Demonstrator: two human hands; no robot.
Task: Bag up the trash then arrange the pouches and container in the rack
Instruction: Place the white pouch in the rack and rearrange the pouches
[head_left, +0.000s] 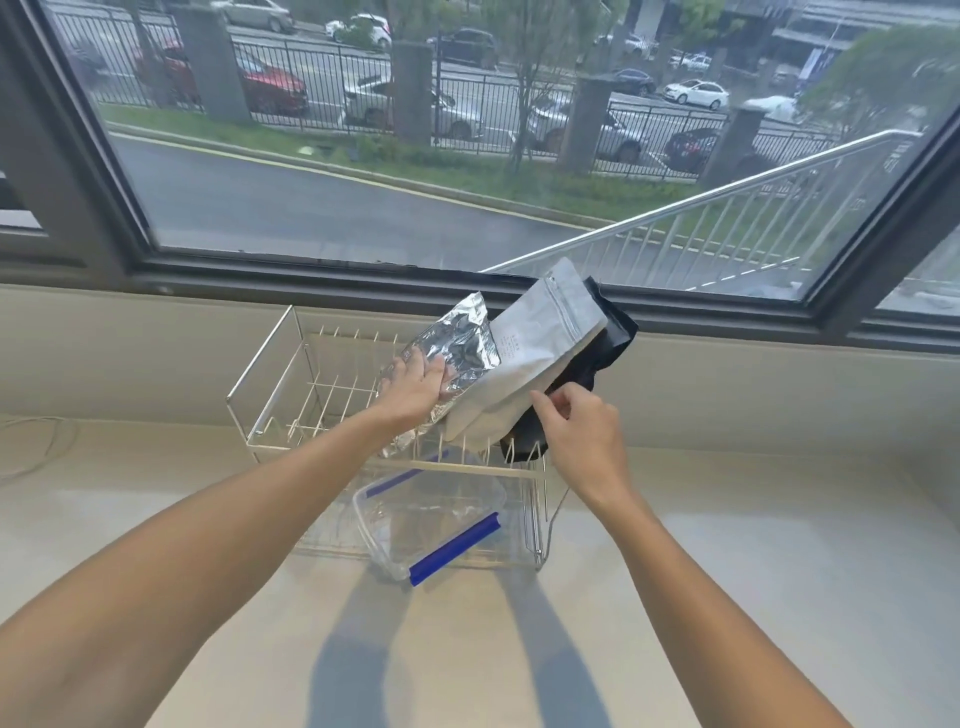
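A white wire rack (270, 410) stands on the pale counter under the window. Three pouches lean to the right in its upper tier: a crinkled silver foil pouch (462, 343), a matte grey zip pouch (535, 343) and a black pouch (608, 343) behind it. My left hand (415, 384) lies flat on the foil pouch with fingers spread. My right hand (576, 431) pinches the lower edge of the grey pouch beside the black one. A clear plastic container (441, 514) with blue clips lies tilted in the rack's lower front part.
A large window (363, 156) with a dark frame runs behind the rack above a beige sill wall. A thin white cable (41, 441) lies on the counter (727, 571) at far left. Bare counter extends on both sides of the rack and in front.
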